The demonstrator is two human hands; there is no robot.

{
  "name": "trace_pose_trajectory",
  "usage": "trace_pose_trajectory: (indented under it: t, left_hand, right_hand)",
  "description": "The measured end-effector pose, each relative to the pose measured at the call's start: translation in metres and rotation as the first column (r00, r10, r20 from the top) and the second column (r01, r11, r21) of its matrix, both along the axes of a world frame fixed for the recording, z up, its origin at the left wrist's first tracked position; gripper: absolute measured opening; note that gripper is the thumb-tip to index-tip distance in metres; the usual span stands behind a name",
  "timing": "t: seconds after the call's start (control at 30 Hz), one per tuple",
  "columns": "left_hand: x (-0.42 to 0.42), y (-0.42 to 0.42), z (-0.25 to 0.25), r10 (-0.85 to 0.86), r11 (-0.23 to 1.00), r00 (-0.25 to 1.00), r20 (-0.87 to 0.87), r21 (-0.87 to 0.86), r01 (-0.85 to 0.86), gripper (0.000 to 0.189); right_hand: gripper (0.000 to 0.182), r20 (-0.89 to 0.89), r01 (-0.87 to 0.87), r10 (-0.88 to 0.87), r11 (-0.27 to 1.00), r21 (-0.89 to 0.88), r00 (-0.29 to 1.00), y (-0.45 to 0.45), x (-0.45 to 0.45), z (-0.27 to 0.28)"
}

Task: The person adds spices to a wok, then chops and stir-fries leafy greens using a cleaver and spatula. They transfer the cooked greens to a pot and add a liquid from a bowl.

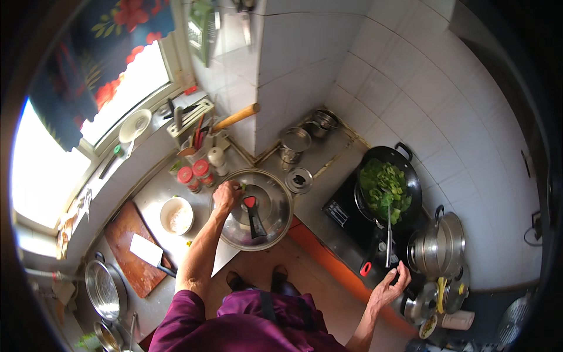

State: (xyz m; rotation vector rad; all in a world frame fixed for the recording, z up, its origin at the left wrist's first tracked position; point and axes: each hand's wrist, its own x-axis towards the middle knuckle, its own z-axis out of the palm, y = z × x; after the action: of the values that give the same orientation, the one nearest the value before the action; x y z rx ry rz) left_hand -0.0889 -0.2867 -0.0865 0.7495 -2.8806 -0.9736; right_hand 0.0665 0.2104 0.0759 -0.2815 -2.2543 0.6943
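Observation:
My left hand (226,196) reaches over a large metal lid with a glass centre (275,222). A small piece of green leaf (243,187) is pinched at its fingertips. The lid's black upright handle (255,222) with a red tip stands beside the hand. My right hand (389,286) is empty, fingers apart, just below the end of a metal utensil's handle (389,246). That utensil leans in a black wok (413,187), its head hidden among chopped leafy greens (385,182). The wok's long handle (368,262), with a red-ringed end, points towards me.
Left, a cleaver (146,249) lies on a wooden chopping board (127,233) near a white bowl (177,215). Red-lidded jars (194,175) stand behind the lid. A steamer pot (440,244) sits right of the wok, with several lids (422,303) nearer me.

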Motion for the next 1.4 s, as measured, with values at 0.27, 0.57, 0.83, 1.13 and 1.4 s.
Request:
trace_pose_trajectory:
  t: [0.27, 0.57, 0.83, 1.13, 1.4]
  left_hand:
    - [-0.011, 0.023, 0.023, 0.151, 0.988, 0.952, -0.265, 0.044, -0.145, 0.02]
    - [-0.074, 0.245, 0.181, -0.02, 0.862, 0.668, -0.744, 0.326, 0.389, 0.013]
    - [-0.049, 0.326, 0.172, -0.305, 0.776, 0.64, -0.705, 0.206, 0.597, 0.043]
    - [0.07, 0.233, 0.166, -0.339, 0.812, 0.742, -0.578, 0.218, 0.541, 0.034]
    - [0.155, 0.14, 0.122, -0.241, 0.898, 0.821, -0.517, 0.202, 0.39, 0.032]
  right_hand:
    - [0.03, 0.068, 0.011, 0.007, 0.966, -0.259, 0.998, 0.009, -0.009, -0.022]
    - [0.056, 0.456, 0.025, 0.064, 0.982, -0.187, 0.888, 0.03, -0.046, -0.038]
    - [0.058, 0.474, -0.102, -0.024, 0.966, 0.238, 0.88, 0.04, -0.056, -0.017]
    - [0.057, 0.542, -0.179, -0.093, 0.886, 0.427, 0.835, 0.073, -0.081, 0.034]
    - [0.033, 0.57, -0.2, -0.15, 0.84, 0.504, 0.808, 0.067, -0.111, 0.064]
